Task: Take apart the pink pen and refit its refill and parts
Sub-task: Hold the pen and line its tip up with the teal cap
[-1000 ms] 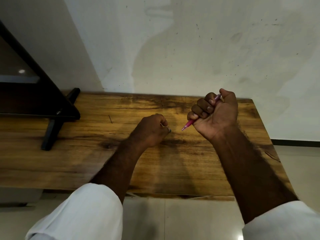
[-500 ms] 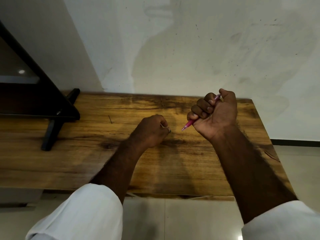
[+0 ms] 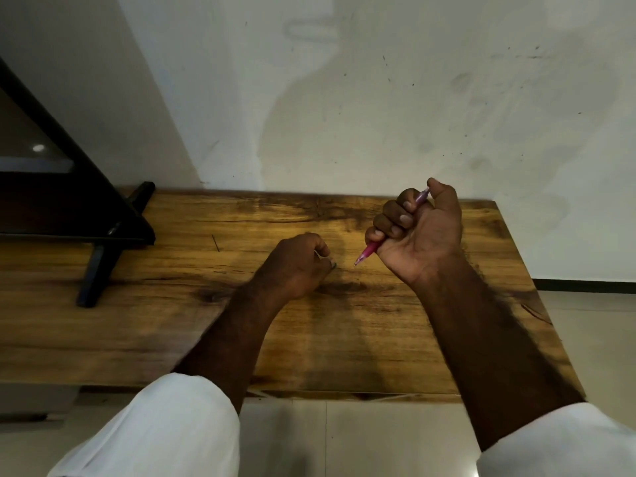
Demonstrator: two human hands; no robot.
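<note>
My right hand (image 3: pixel 418 232) is closed in a fist around the pink pen (image 3: pixel 369 251). The pen's tip sticks out below the little finger and points down-left at the wooden table (image 3: pixel 172 304). Its rear end shows between my thumb and forefinger. My left hand (image 3: pixel 296 266) rests on the table a little left of the pen tip, fingers curled shut. A small thin piece shows at its fingertips; I cannot tell what it is. The two hands are apart.
A black stand (image 3: pixel 103 242) with an angled leg sits on the table's left part. A thin dark sliver (image 3: pixel 215 242) lies on the wood left of my left hand. A stained white wall rises behind; tiled floor lies below the front edge.
</note>
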